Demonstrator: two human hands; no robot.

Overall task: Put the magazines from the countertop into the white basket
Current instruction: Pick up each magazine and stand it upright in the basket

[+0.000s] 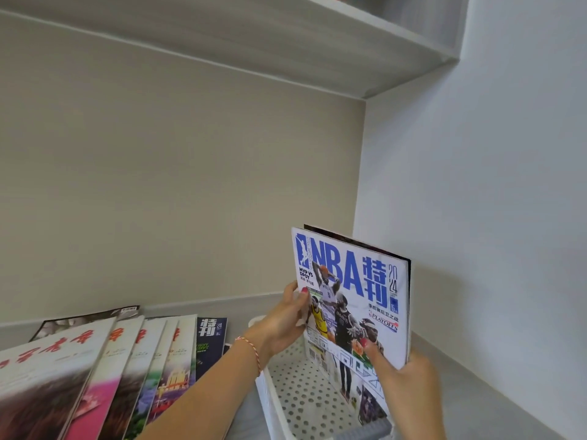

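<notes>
A blue-and-white NBA magazine (352, 290) stands upright inside the white perforated basket (301, 398), its lower edge down in the basket. Behind it a darker magazine (327, 232) shows along the top edge. My left hand (287, 319) pinches the NBA magazine's left edge, thumb on the cover. My right hand (403, 379) grips its lower right corner, thumb on the cover. On the countertop to the left, several magazines (104, 373) lie fanned out and overlapping, most with red titles, one dark-covered (210, 341).
The basket sits in the right corner of the grey countertop (460, 379), next to the white side wall (476, 185). A beige back wall rises behind. A shelf (317, 36) overhangs high above.
</notes>
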